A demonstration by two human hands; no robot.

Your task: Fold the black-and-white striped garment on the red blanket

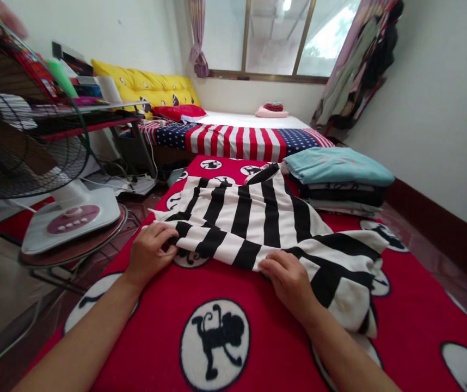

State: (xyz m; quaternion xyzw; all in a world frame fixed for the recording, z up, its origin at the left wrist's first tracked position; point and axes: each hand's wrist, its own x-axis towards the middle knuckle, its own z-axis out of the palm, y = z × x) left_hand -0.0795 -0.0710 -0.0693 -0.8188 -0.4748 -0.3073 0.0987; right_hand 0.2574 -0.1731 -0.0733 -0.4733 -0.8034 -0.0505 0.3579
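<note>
A black-and-white striped shirt (253,215) lies spread on a red blanket (155,337) printed with white circles. Its near edge is turned over into a folded band running between my hands. My left hand (154,250) pinches the left end of that band, fingers curled over the cloth. Farther right, my right hand (286,277) grips the same band, thumb and fingers closed on the fabric. To the right of it, a part of the shirt, maybe a sleeve, spreads out crumpled over the blanket.
A stack of folded clothes (339,169), light blue on top, sits just beyond the shirt at right. On the left, a fan (70,218) stands on a round stool beside a cluttered desk (106,109). A second bed (237,139) is under the window.
</note>
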